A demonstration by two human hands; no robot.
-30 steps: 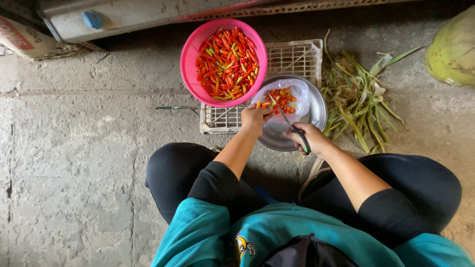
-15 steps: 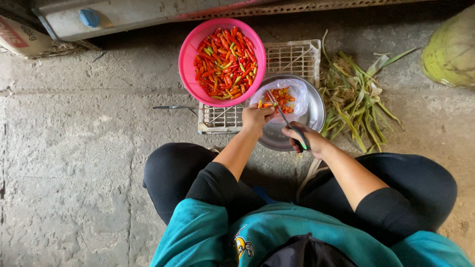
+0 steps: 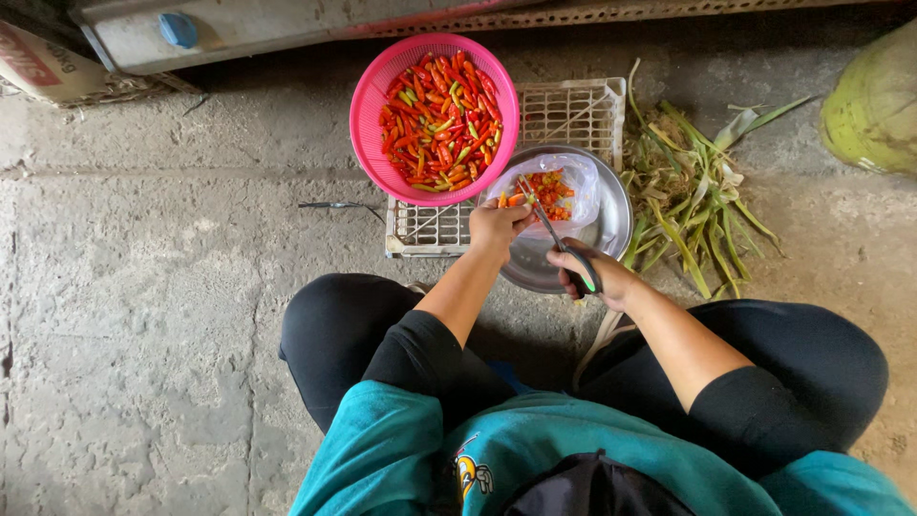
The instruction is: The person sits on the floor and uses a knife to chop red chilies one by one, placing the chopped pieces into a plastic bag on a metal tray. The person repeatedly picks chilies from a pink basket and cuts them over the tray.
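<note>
I sit on a concrete floor with my knees apart. My left hand [image 3: 499, 227] pinches a small chilli over a metal bowl [image 3: 611, 225]. My right hand [image 3: 594, 277] grips scissors [image 3: 552, 232] with dark handles, their blades pointing up-left toward the chilli at my left fingertips. A clear plastic bag [image 3: 573, 186] lies in the bowl with cut red and orange chilli pieces [image 3: 546, 189] on it. A pink basket [image 3: 373, 115] full of whole red, orange and green chillies [image 3: 437, 119] rests on a white plastic crate [image 3: 573, 110].
A heap of green stalks and leaves [image 3: 693, 186] lies right of the bowl. A yellow-green rounded object [image 3: 879, 100] sits at the top right. A grey container with a blue cap [image 3: 180, 29] and a cardboard box [image 3: 43, 62] line the top left.
The scissors' blades have swung further left toward my left fingertips. My hands otherwise stay over the bowl.
</note>
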